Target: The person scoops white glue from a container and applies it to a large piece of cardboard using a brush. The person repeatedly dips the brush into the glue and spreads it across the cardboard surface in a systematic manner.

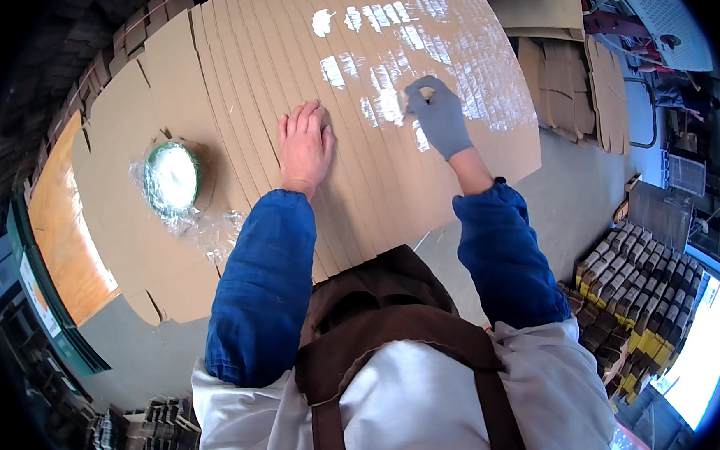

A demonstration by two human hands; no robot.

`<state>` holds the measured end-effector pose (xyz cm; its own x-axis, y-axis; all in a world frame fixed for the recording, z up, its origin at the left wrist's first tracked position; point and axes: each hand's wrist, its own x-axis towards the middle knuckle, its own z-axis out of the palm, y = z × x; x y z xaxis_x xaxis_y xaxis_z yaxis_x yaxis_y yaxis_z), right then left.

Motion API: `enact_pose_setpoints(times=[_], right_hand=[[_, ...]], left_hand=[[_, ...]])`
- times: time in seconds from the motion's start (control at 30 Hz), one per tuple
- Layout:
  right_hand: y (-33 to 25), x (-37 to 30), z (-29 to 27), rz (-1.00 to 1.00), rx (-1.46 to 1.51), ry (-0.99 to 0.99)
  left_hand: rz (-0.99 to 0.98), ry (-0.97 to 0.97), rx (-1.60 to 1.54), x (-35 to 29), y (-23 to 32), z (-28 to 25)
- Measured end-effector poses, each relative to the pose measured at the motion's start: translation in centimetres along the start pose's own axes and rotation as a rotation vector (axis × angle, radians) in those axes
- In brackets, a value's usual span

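On the worktable ahead of me, a fanned stack of flat cardboard blanks (285, 73) lies with its overlapping edges running from near to far. My left hand (304, 144) is bare and rests palm down on the middle of the stack, fingers extended and released, grasping nothing. My right hand (438, 115) wears a grey glove and sits to the right of the left hand, farther across the stack; its fingers are curled around a small pale object (416, 96) pressed against the cardboard, but I cannot tell what that object is. Around and beyond the right hand, glossy transparent tape strips (448, 46) cover the far right part of the stack and reflect the overhead light. To the left of the left hand, well apart from it, a green-rimmed tape roll (171, 178) lies on the cardboard in crumpled clear plastic wrap (212, 230). More loose cardboard pieces (569, 76) lie to the far right, and bundles of dark and yellow folded cartons (636, 290) are stacked near right on the floor.
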<state>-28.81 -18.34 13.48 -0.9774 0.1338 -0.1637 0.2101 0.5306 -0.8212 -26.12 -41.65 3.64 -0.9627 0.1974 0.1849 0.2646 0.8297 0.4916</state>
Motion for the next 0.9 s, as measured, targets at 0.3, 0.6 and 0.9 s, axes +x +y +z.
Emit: enact_pose_setpoints(times=[0.3,0.6,0.9], right_hand=[[0.9,-8.6,1.2,-0.084,-0.038,0.089],[3.4,-10.3,-3.1,-0.124,-0.321,0.140],[9.9,-8.7,-10.6,-0.009,-0.432,0.072]], left_hand=[[0.020,-0.011,0.008,-0.5,-0.4,0.3],[-0.001,-0.040,0.086,-0.7,0.1,0.1],[-0.015,-0.051,0.184,-0.7,0.9,0.3]])
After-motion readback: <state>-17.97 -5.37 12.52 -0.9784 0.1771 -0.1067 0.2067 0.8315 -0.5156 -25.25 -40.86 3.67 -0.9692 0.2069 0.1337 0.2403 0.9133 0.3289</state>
